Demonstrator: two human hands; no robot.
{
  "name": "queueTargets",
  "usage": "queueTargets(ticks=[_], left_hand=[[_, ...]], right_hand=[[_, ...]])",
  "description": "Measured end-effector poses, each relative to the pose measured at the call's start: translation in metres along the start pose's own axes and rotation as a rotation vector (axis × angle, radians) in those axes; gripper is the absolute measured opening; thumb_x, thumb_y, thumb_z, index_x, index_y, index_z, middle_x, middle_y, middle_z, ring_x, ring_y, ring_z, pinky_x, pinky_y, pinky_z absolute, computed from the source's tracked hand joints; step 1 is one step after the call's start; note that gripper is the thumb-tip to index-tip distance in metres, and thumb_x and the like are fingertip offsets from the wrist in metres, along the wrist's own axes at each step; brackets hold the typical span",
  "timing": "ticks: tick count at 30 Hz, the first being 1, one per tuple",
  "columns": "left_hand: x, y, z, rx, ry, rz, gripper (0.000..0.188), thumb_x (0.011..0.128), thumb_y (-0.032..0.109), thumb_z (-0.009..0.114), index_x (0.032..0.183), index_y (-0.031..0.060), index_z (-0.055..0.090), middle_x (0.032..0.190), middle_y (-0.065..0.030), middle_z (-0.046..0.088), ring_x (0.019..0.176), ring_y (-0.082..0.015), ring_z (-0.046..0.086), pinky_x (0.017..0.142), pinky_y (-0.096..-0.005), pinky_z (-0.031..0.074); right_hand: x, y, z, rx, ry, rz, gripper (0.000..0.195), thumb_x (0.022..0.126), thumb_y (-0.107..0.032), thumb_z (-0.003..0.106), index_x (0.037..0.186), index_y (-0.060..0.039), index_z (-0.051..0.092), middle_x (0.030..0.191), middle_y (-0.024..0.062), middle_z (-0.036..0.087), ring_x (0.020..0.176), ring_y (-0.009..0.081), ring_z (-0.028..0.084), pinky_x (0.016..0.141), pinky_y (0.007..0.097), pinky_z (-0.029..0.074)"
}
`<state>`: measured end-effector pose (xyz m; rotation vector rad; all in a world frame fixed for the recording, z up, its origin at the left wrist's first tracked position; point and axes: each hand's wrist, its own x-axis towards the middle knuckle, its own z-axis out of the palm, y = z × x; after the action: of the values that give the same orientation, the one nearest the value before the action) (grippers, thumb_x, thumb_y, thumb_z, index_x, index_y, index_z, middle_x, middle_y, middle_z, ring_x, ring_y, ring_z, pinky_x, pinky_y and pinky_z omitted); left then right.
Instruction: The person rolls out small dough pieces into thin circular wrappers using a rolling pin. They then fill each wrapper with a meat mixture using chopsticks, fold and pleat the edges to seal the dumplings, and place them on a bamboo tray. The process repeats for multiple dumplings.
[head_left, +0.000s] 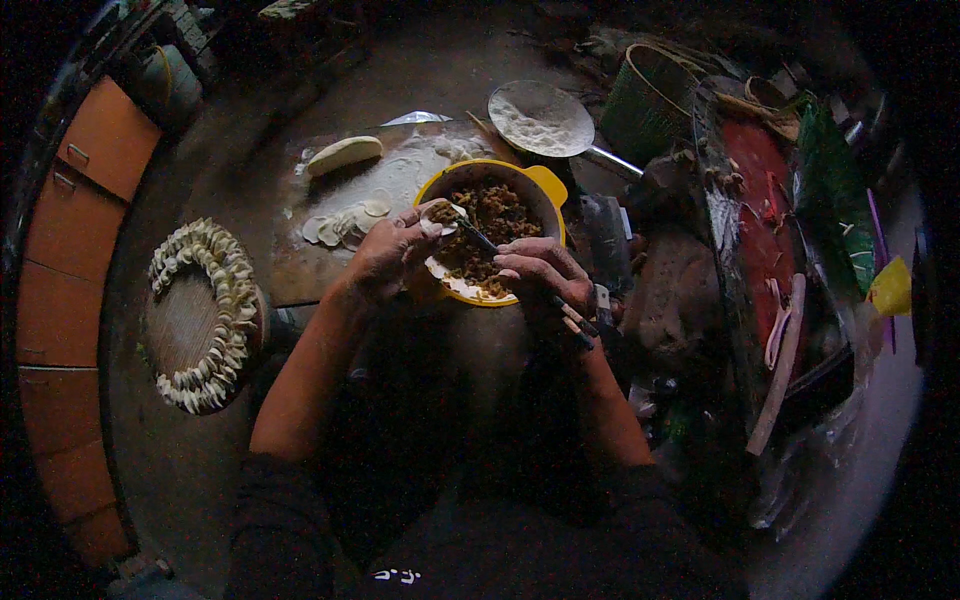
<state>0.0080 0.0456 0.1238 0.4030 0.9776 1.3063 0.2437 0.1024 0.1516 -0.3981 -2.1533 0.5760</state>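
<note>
My left hand (390, 251) holds a round dough wrapper (452, 227) with brown filling on it, over the near left rim of a yellow-rimmed bowl (555, 187). Chopped filling (499, 214) fills much of that bowl. In my right hand (547, 274) are dark chopsticks (480, 238), their tips at the filling on the wrapper. Left of the bowl, flat dough rounds (345, 225) overlap on a floured wooden board (300, 274). A thick dough roll (345, 155) lies farther back on the board.
Rows of shaped dumplings (244, 300) ring a round woven tray (184, 330) at the left. A pan of flour (540, 116) stands behind the bowl, beside a green basket (649, 97). Orange cabinets (64, 240) line the far left. A red surface (757, 225) with a wooden stick (780, 367) is at right.
</note>
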Motion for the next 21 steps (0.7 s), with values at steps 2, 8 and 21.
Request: queueTargets(ticks=[2, 8, 21], left_hand=[[0.001, 0.001, -0.002, -0.03, -0.008, -0.004, 0.045, 0.09, -0.003, 0.053, 0.134, -0.0033, 0.045, 0.116, -0.0118, 0.063, 0.096, -0.0174, 0.065, 0.084, -0.0268, 0.054], [-0.007, 0.009, 0.001, 0.112, 0.149, 0.035, 0.044, 0.089, -0.004, 0.052, 0.132, -0.0029, 0.046, 0.116, -0.0121, 0.062, 0.097, -0.0179, 0.065, 0.087, -0.0267, 0.054], [-0.007, 0.006, 0.008, 0.051, 0.032, 0.055, 0.046, 0.086, -0.007, 0.049, 0.132, -0.006, 0.045, 0.119, -0.0143, 0.061, 0.101, -0.0201, 0.063, 0.091, -0.029, 0.051]], right_hand=[[0.0, 0.001, -0.002, 0.11, 0.044, 0.046, 0.01, 0.085, -0.008, 0.067, 0.095, -0.0053, 0.068, 0.098, 0.0101, 0.066, 0.093, 0.021, 0.065, 0.084, 0.0314, 0.051], [-0.003, 0.022, 0.004, 0.386, 0.325, 0.204, 0.02, 0.099, -0.017, 0.052, 0.095, -0.0011, 0.063, 0.101, 0.0117, 0.063, 0.094, 0.0208, 0.062, 0.087, 0.0347, 0.051], [-0.006, 0.024, 0.012, 0.727, 0.316, 0.879, 0.034, 0.103, -0.032, 0.039, 0.102, -0.0035, 0.057, 0.103, 0.0098, 0.061, 0.097, 0.0201, 0.062, 0.09, 0.0364, 0.051]])
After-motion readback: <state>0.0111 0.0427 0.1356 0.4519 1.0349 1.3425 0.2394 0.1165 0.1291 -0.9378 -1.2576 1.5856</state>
